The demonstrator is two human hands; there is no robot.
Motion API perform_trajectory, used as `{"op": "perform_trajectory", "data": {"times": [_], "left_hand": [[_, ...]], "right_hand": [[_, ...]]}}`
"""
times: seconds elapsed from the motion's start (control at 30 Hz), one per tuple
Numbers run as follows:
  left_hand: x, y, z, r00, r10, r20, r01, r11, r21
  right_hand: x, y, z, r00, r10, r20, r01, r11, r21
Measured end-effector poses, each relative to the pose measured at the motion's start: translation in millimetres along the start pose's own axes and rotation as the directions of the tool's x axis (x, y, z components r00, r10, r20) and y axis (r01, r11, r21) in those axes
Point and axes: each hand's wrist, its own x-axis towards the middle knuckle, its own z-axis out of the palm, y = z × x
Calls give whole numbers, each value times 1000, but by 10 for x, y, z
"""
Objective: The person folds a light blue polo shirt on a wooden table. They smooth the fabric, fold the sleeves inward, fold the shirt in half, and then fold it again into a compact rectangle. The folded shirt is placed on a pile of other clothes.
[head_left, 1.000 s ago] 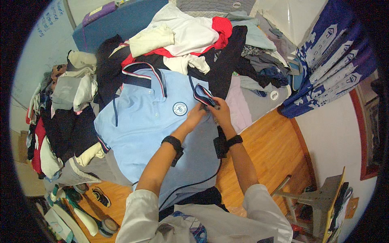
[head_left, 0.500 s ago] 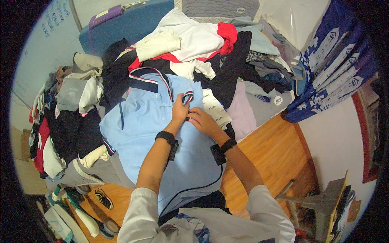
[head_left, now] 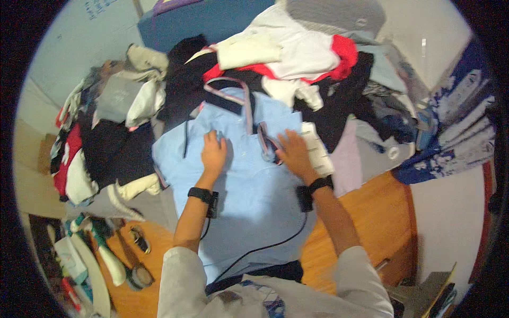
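Observation:
A light blue polo shirt (head_left: 249, 193) lies front up before me, its lower part hanging toward my lap. Red, white and navy stripes edge its collar (head_left: 246, 106) and the folded-in sleeve cuff (head_left: 266, 142). My left hand (head_left: 213, 155) rests on the chest left of the button placket, fingers stretched out and holding nothing. On the right, my right hand (head_left: 295, 152) lies with spread fingers at the shirt's edge, touching beside the striped cuff. A white printed cloth (head_left: 317, 149) shows just right of that hand.
Heaped clothes surround the shirt: a white and red garment (head_left: 302, 58) behind, black trousers (head_left: 119, 153) to the left, a lilac cloth (head_left: 347, 159) to the right. A blue patterned curtain (head_left: 450, 132) hangs at right. Shoes (head_left: 140, 239) lie on the wooden floor (head_left: 366, 212).
Both hands were close together at the striped cuff. Now they are apart: the left has moved left onto the chest, the right has opened and shifted right. The whole view has swung slightly.

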Motion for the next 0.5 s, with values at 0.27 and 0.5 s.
{"op": "perform_trajectory", "data": {"times": [0.27,0.5], "left_hand": [[-92,-1663,-885,956,-284,-74,290,878,382],[288,-2121,-751,882,-459,104,470,873,-133]], "right_hand": [[41,-59,188,994,101,41,-98,992,-80],[39,-29,205,997,63,-35,-66,993,-98]]}}
